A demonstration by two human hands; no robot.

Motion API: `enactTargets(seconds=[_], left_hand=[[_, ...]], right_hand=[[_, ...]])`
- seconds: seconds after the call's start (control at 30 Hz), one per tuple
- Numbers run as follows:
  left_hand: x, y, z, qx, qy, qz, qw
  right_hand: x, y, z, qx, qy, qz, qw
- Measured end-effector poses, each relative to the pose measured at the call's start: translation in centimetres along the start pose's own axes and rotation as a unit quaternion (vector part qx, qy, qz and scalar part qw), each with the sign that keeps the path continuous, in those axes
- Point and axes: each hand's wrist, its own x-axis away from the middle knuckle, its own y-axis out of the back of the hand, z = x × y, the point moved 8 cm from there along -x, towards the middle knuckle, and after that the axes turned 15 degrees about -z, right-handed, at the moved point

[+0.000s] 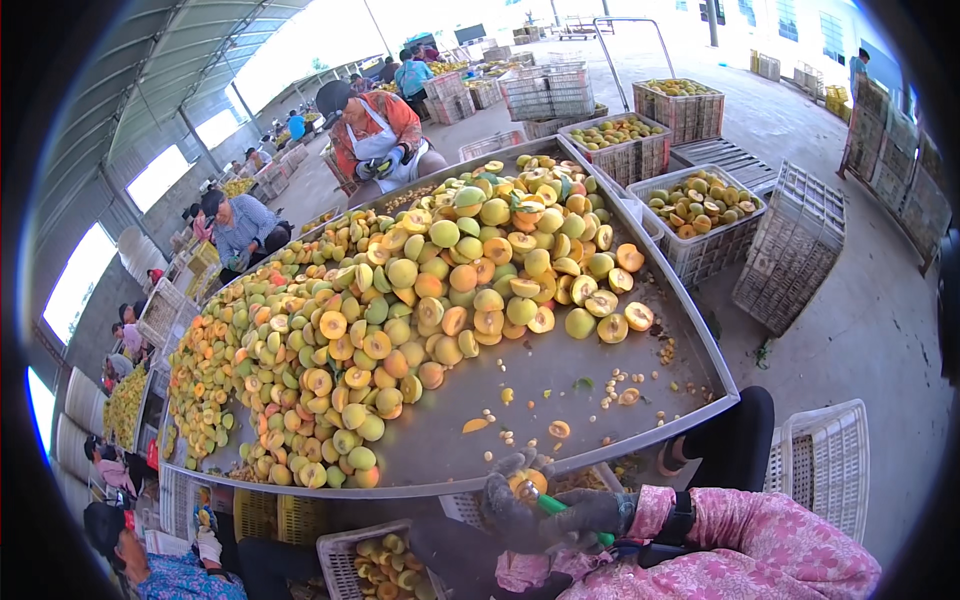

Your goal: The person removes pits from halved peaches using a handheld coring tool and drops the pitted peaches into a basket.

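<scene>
My left hand, in a dark grey glove, holds an orange-yellow half of a stone fruit at the tray's near edge. My right hand, gloved alike, grips a green-handled tool; its rounded metal tip rests at the cut face of the fruit. Before me lies a large metal-rimmed tray heaped with halved and whole-looking yellow-green and orange fruit, perhaps peaches or apricots. Small pale pits or kernels, a few loose halves and leaf bits are scattered on its near right part.
Plastic crates of fruit stand beyond the tray's right edge and below it. A white crate sits at my right, near a tilted crate stack. Co-workers sit across the tray, at its left side and at lower left.
</scene>
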Motion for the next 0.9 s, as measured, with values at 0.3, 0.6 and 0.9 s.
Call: enactTargets(seconds=[0.3,0.6,0.9], left_hand=[[0.2,-0.9,1.5,-0.236,-0.016,0.293,0.926],[0.1,0.0,1.8,-0.093,0.061,0.119,0.987],[3.0,-1.1,9.4,0.218,0.527,0.034,0.821]], right_hand=[[-0.6,1.4,-0.3,0.072,0.057,-0.021,0.996],[-0.3,0.1,-1.0,-0.031,-0.012,-0.002,0.999],[-1.1,2.4,-2.8,-0.115,-0.007,-0.045,0.992]])
